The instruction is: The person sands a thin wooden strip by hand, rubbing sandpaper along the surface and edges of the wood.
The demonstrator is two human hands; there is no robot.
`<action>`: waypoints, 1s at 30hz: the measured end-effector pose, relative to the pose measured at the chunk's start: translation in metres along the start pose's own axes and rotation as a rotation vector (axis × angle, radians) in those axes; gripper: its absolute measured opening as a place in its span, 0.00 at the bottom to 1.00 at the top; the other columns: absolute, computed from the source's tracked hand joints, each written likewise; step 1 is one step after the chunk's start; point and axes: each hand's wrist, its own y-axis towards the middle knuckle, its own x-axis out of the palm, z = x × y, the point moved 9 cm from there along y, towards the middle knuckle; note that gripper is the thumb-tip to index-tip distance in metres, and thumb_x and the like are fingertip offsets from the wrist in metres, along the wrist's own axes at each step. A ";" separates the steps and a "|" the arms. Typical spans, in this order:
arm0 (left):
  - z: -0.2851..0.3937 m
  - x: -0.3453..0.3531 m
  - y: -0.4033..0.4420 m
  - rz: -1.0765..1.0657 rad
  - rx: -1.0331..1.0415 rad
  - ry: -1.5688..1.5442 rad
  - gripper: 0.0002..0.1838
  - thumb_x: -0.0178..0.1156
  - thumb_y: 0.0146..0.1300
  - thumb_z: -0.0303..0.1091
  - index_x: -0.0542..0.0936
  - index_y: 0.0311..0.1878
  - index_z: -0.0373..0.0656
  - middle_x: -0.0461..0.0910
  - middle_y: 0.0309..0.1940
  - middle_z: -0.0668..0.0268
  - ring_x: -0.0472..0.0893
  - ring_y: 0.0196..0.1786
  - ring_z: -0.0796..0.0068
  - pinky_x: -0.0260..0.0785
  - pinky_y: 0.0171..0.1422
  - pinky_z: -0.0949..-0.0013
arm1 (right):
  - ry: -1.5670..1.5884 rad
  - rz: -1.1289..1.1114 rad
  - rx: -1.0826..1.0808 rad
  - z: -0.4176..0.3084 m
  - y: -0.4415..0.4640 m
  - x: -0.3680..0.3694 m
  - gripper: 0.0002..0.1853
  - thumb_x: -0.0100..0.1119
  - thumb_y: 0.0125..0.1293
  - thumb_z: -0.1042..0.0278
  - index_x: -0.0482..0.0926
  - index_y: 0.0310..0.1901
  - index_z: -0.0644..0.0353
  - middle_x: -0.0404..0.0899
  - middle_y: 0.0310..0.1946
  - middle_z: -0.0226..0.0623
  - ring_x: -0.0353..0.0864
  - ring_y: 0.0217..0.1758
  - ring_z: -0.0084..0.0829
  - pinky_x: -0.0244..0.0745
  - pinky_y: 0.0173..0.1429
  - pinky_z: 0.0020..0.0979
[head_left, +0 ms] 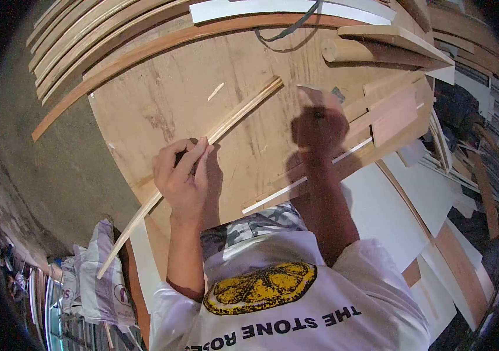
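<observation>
My left hand (182,169) pinches a long, narrow wooden moulding strip (243,111) with the thumb and fingertips. The strip runs slantwise. Its far end lies over the plywood board (173,99), and its near end sticks out past the board's left edge. My right hand (319,128) is in deep shadow over the right of the board, its fingers curled. At its fingertips shows a flat, pale brownish piece (318,92), whose kind I cannot make out. A small light wood sliver (216,91) lies left of the strip's far end.
Several long mouldings (80,47) lie along the back left. A black strap (290,32) crosses a white strip (249,10) there. A round wooden pole (372,54) and flat offcuts (398,111) lie on the right. White sheets (384,210) and a sack (103,275) stand lower down.
</observation>
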 end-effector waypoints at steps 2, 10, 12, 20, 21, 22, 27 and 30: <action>-0.002 0.000 0.001 -0.019 -0.002 0.012 0.11 0.84 0.58 0.28 0.95 0.45 0.48 0.87 0.40 0.66 0.84 0.43 0.65 0.71 0.51 0.61 | 0.111 -0.028 0.095 0.016 -0.011 0.002 0.12 0.78 0.70 0.58 0.89 0.42 0.58 0.88 0.33 0.41 0.89 0.34 0.42 0.84 0.44 0.40; 0.005 -0.006 0.005 -0.090 0.024 0.061 0.11 0.83 0.58 0.27 0.94 0.45 0.45 0.87 0.41 0.65 0.84 0.43 0.64 0.72 0.52 0.61 | 0.292 0.041 -0.346 -0.068 -0.034 -0.006 0.13 0.78 0.70 0.60 0.87 0.45 0.60 0.89 0.43 0.45 0.91 0.46 0.45 0.85 0.50 0.42; 0.009 -0.004 0.004 -0.098 0.008 0.050 0.11 0.83 0.59 0.28 0.94 0.45 0.45 0.88 0.41 0.64 0.84 0.43 0.63 0.73 0.53 0.60 | 0.398 -0.012 -0.331 -0.067 -0.043 0.003 0.17 0.75 0.72 0.57 0.88 0.53 0.59 0.89 0.51 0.48 0.89 0.57 0.49 0.85 0.59 0.46; 0.011 0.018 0.006 -0.047 -0.031 -0.068 0.12 0.83 0.57 0.25 0.93 0.44 0.42 0.87 0.41 0.61 0.85 0.44 0.61 0.77 0.51 0.61 | 0.234 -0.171 -0.369 -0.068 -0.028 0.013 0.11 0.73 0.73 0.55 0.93 0.48 0.49 0.92 0.45 0.39 0.92 0.51 0.45 0.87 0.55 0.44; 0.011 0.017 0.008 -0.043 -0.043 -0.080 0.12 0.83 0.57 0.25 0.93 0.44 0.42 0.87 0.41 0.61 0.85 0.44 0.61 0.77 0.50 0.61 | 0.238 -0.148 -0.388 -0.073 -0.031 0.014 0.10 0.73 0.73 0.56 0.93 0.48 0.49 0.92 0.45 0.38 0.92 0.49 0.45 0.87 0.54 0.44; 0.010 0.015 0.009 -0.037 -0.030 -0.065 0.12 0.84 0.57 0.24 0.93 0.45 0.41 0.87 0.41 0.61 0.85 0.44 0.61 0.77 0.50 0.61 | 0.241 -0.125 -0.407 -0.081 -0.034 0.013 0.09 0.73 0.72 0.58 0.94 0.47 0.49 0.92 0.44 0.38 0.92 0.48 0.44 0.87 0.53 0.44; 0.010 0.016 0.008 -0.048 -0.006 -0.048 0.13 0.84 0.56 0.24 0.94 0.45 0.40 0.87 0.40 0.62 0.85 0.43 0.62 0.77 0.50 0.62 | 0.294 -0.263 -0.327 -0.105 -0.051 0.010 0.06 0.75 0.70 0.64 0.94 0.45 0.51 0.92 0.42 0.37 0.92 0.45 0.43 0.87 0.49 0.42; 0.005 0.016 0.005 -0.034 -0.043 -0.076 0.12 0.84 0.56 0.24 0.94 0.44 0.41 0.87 0.40 0.63 0.85 0.43 0.63 0.77 0.49 0.62 | 0.248 -0.260 -0.212 -0.087 -0.022 0.004 0.10 0.68 0.76 0.58 0.94 0.48 0.52 0.91 0.43 0.40 0.92 0.46 0.46 0.86 0.52 0.45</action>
